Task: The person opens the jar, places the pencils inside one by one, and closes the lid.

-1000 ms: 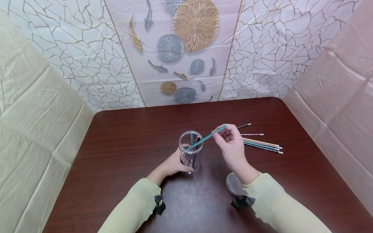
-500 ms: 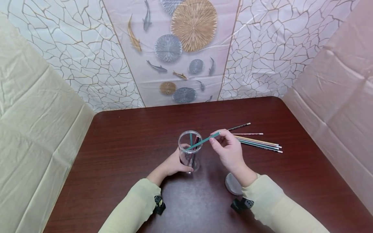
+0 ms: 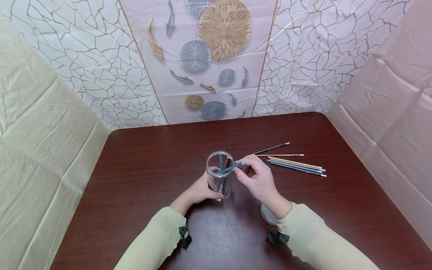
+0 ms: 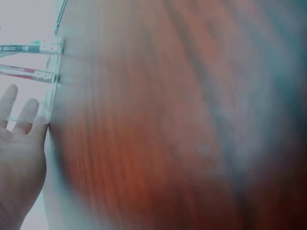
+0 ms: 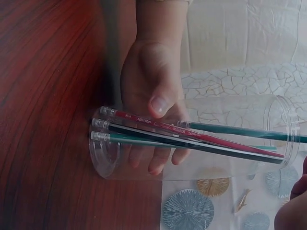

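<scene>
A clear plastic jar (image 3: 229, 189) stands upright on the table, and my left hand (image 3: 199, 188) grips its side. Between the thumb and fingers of my right hand (image 3: 259, 180) is a green pencil (image 3: 234, 166), slanting over the jar's right rim with its eraser end inside. In the right wrist view that eraser lies partway down the jar, above the bottom. A red pencil (image 5: 211, 137), a black pencil (image 5: 196, 145) and another green pencil (image 5: 132, 140) lean together inside, erasers down. Part of the jar and left fingers show at the left wrist view's edge.
To the right lie several loose pencils: a bundle (image 3: 297, 166), a red pencil (image 3: 287, 155) and a dark one (image 3: 275, 147). A round grey lid (image 3: 267, 216) rests under my right forearm. Fabric walls (image 3: 381, 112) enclose the table (image 3: 152, 161).
My right hand has moved left and slightly down toward the jar, sliding the green pencil further in. More of the loose pencils now shows. My left hand and the jar stay put.
</scene>
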Available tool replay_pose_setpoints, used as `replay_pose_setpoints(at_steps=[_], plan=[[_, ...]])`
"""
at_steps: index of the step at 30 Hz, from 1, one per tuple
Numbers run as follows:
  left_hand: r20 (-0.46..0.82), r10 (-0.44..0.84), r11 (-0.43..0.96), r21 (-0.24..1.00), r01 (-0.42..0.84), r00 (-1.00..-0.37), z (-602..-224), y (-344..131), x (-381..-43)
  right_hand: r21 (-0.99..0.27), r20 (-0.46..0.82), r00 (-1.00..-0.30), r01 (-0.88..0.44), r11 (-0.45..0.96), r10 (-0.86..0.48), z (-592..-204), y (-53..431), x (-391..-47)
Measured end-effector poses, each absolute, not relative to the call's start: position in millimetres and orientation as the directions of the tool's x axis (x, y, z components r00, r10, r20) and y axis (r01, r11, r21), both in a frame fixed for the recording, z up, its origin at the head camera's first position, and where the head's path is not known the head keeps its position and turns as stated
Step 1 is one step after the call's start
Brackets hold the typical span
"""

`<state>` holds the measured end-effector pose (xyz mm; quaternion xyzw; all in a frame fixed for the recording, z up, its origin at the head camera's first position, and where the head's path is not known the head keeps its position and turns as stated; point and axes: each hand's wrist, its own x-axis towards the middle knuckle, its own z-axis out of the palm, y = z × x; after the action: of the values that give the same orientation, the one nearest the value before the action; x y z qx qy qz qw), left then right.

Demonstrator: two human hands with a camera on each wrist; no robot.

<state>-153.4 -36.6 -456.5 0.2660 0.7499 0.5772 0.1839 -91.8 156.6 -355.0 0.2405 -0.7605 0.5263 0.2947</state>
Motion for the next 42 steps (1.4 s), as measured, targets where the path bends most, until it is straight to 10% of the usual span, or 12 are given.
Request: replay_pose_setpoints(at_steps=[42], plan=[[0.066,0.569,0.204,0.954,0.219,-0.82,-489.4,-36.4,-163.1,-0.724,0.554,-0.832,-0.477,0.498,0.008,-426.2,209.9,-120.9]])
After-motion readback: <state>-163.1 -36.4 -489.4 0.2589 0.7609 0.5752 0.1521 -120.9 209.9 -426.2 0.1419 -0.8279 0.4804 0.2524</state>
